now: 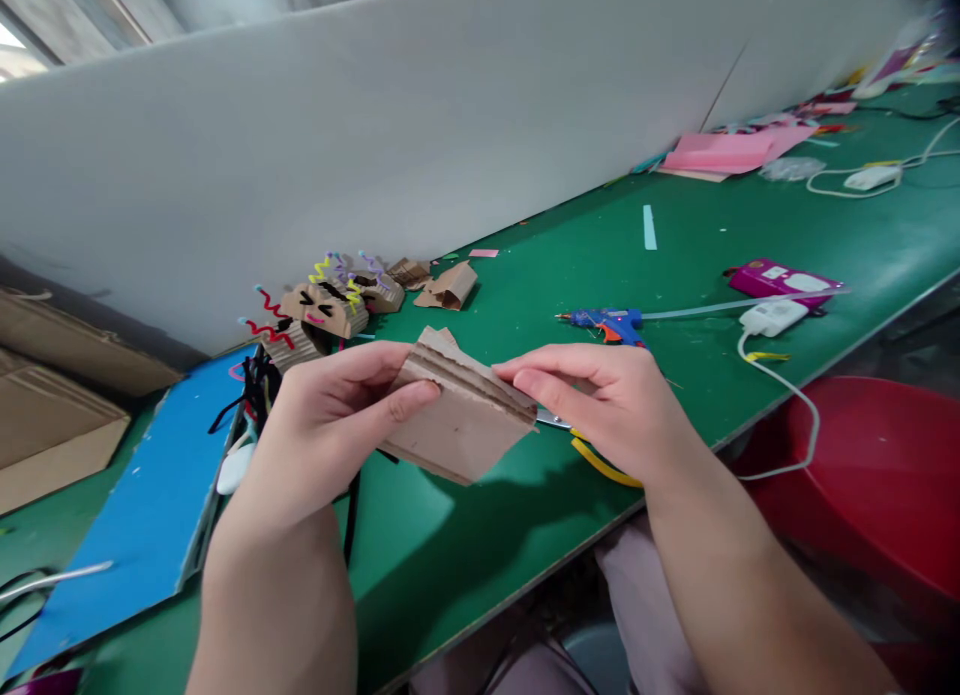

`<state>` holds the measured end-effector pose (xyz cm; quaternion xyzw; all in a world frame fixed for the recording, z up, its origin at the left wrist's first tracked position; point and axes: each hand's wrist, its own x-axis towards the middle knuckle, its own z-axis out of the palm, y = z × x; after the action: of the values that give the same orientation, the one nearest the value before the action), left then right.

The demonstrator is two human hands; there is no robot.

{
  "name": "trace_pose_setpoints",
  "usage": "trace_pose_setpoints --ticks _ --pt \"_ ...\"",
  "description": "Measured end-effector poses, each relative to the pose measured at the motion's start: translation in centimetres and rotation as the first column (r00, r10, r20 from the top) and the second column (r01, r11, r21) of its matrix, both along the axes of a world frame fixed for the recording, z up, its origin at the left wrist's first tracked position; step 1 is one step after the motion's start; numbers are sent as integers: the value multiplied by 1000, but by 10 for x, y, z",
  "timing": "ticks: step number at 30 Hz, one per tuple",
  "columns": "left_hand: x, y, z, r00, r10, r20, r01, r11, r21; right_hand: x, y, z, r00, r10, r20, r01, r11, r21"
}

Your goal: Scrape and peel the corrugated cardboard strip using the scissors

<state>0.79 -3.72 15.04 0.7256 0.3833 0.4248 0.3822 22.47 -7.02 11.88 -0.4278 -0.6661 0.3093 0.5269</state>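
Between my hands, above the green table, is a folded piece of brown cardboard with layered, torn edges along its top. My left hand grips its left end, thumb on the near face and fingers behind. At the right end, my right hand pinches the upper edge between thumb and fingers. Partly hidden under my right hand lie scissors with yellow handles. A blue glue gun with an orange trigger rests just beyond that hand.
Cardboard figures with pipe-cleaner curls stand at the wall, near cardboard scraps. A blue board lies left. At right are a purple box, a white plug with cable, pink sheets and a red stool.
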Motion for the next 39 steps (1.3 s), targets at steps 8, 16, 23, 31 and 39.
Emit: trace_pose_setpoints --ticks 8,16,23,31,39 --pt "-4 3 0 999 20 36 -19 999 -43 7 1 1 984 172 -47 -177 977 -121" --pt "-12 11 -2 989 -7 147 16 998 -58 17 1 -2 963 248 111 -253 967 34" --pt "-15 13 -6 991 -2 133 9 999 -54 14 -4 -2 962 132 239 -184 961 209" --pt "-14 14 -3 996 -21 88 27 998 -64 11 -9 2 933 -12 361 -126 926 355" --pt "-14 7 0 998 -4 59 7 999 -53 7 -14 1 901 -129 414 -72 897 436"
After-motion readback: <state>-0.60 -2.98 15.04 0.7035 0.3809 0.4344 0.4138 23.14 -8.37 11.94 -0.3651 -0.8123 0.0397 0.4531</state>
